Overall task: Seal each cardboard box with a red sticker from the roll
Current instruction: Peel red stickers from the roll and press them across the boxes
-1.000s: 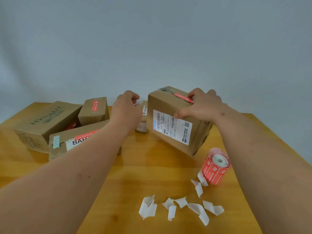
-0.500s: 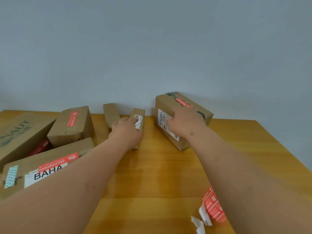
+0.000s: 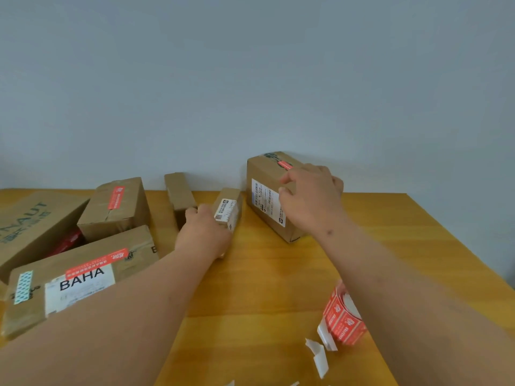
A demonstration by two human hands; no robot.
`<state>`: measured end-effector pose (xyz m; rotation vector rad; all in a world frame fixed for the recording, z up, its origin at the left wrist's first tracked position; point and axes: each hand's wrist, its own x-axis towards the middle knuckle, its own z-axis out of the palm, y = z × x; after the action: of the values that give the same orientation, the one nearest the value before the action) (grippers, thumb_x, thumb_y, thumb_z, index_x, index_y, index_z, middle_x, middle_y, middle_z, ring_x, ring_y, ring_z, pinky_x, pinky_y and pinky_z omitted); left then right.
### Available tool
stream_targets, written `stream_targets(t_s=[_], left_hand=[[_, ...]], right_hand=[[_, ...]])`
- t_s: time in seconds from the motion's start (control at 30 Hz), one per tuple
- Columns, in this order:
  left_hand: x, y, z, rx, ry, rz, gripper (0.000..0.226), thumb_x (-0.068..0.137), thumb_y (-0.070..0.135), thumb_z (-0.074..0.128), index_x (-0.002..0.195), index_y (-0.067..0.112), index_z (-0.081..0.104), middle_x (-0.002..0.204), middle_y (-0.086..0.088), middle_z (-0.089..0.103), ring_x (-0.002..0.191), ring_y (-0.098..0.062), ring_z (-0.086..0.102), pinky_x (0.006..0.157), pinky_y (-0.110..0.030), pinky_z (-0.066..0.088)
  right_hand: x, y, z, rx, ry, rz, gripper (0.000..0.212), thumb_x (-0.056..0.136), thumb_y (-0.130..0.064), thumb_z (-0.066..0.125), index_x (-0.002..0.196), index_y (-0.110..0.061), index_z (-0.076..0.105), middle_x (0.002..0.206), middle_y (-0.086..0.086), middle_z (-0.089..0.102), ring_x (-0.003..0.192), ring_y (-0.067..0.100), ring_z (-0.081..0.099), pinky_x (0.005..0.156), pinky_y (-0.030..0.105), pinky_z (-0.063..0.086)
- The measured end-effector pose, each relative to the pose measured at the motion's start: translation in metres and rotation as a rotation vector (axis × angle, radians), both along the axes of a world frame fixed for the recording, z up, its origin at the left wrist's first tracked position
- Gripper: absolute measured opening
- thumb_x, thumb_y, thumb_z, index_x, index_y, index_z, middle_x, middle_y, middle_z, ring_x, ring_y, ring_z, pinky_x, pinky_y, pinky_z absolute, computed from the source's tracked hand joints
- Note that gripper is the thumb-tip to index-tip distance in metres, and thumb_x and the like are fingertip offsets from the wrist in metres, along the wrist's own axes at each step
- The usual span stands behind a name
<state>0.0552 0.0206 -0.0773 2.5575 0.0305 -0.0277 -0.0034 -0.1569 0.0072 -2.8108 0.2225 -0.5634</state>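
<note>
Sealed box (image 3: 274, 199) at upper right sits under my right hand (image 3: 312, 200); my left hand (image 3: 204, 232) grips the small box (image 3: 228, 208), which needs a sticker next.

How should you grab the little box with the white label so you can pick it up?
Grip the little box across its two long, narrow sides, coming from the near end where the left hand already is. It is slim enough for one hand, and another box crowds its left side.
</note>
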Motion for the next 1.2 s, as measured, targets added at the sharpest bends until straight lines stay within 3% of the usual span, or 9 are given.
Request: stream_targets(t_s=[0.23,0.3,0.47,0.57,0.7,0.83,1.0,1.1,1.2], left_hand=[[-0.058,0.023,0.02,-0.144,-0.009,-0.092,0.015,0.091,0.028,0.053,0.101,0.017,0.051,0.095,0.001,0.063,0.074,-0.009,0.058,0.054,-0.028,0.053],[-0.074,0.032,0.029,-0.217,0.038,-0.109,0.015,0.091,0.029,0.054,0.1,0.017,0.056,0.093,0.002,0.066,0.079,-0.013,0.061,0.062,-0.03,0.054],[-0.109,0.047,0.04,-0.515,0.283,-0.093,0.022,0.091,0.021,0.051,0.105,0.008,0.063,0.096,-0.01,0.072,0.082,-0.022,0.064,0.064,-0.031,0.048],[-0.123,0.052,0.031,-0.571,0.405,-0.051,0.021,0.092,0.019,0.051,0.103,0.007,0.063,0.103,-0.014,0.071,0.081,-0.024,0.06,0.063,-0.031,0.046],[-0.129,0.055,0.007,-0.486,0.495,-0.054,0.023,0.097,0.019,0.048,0.113,0.01,0.062,0.108,-0.013,0.067,0.087,-0.023,0.06,0.062,-0.03,0.051],[-0.124,0.051,0.004,-0.327,0.417,-0.099,0.028,0.102,0.024,0.042,0.124,0.018,0.058,0.117,-0.01,0.059,0.091,-0.021,0.055,0.059,-0.029,0.053],[-0.121,0.048,0.013,-0.102,0.351,-0.34,0.068,0.089,0.052,0.061,0.147,0.027,0.036,0.138,-0.001,0.053,0.11,-0.017,0.052,0.086,-0.026,0.042],[-0.121,0.05,0.011,0.001,0.34,-0.42,0.072,0.079,0.05,0.074,0.141,0.027,0.043,0.129,0.003,0.056,0.105,-0.013,0.054,0.085,-0.023,0.043],[-0.117,0.052,0.008,0.059,0.336,-0.364,0.06,0.078,0.064,0.066,0.122,0.024,0.055,0.109,0.003,0.061,0.096,-0.013,0.057,0.08,-0.027,0.048]], right_hand=[[-0.037,0.025,0.005,0.048,-0.011,0.179,0.029,0.097,-0.023,0.049,0.122,-0.024,0.062,0.128,-0.005,0.059,0.124,0.019,0.047,0.099,0.034,0.038],[-0.047,0.03,0.001,0.041,0.053,0.236,0.033,0.094,-0.021,0.053,0.127,-0.025,0.058,0.132,-0.004,0.055,0.124,0.019,0.047,0.101,0.034,0.04],[-0.077,0.037,-0.019,-0.107,0.476,0.307,0.093,0.075,-0.037,0.075,0.15,-0.039,0.021,0.159,-0.004,0.017,0.144,0.028,0.018,0.114,0.056,0.022],[-0.094,0.039,-0.041,-0.204,0.561,0.319,0.095,0.073,-0.042,0.078,0.149,-0.041,0.02,0.152,-0.004,0.03,0.14,0.028,0.025,0.114,0.056,0.019],[-0.104,0.042,-0.06,-0.281,0.574,0.333,0.078,0.079,-0.045,0.07,0.145,-0.04,0.028,0.14,-0.003,0.041,0.131,0.027,0.034,0.11,0.051,0.022],[-0.099,0.043,-0.062,-0.3,0.594,0.322,0.075,0.08,-0.054,0.066,0.144,-0.042,0.03,0.14,-0.002,0.043,0.131,0.027,0.035,0.108,0.051,0.022],[-0.086,0.041,-0.058,-0.268,0.702,0.309,0.068,0.086,-0.063,0.055,0.146,-0.042,0.031,0.138,-0.007,0.05,0.131,0.024,0.041,0.107,0.051,0.021],[-0.083,0.038,-0.056,-0.155,0.754,0.31,0.062,0.09,-0.062,0.051,0.145,-0.038,0.037,0.139,-0.007,0.051,0.128,0.022,0.045,0.109,0.051,0.028],[-0.084,0.036,-0.055,-0.085,0.765,0.308,0.05,0.095,-0.058,0.043,0.137,-0.031,0.049,0.132,-0.004,0.054,0.123,0.021,0.047,0.107,0.052,0.032]])
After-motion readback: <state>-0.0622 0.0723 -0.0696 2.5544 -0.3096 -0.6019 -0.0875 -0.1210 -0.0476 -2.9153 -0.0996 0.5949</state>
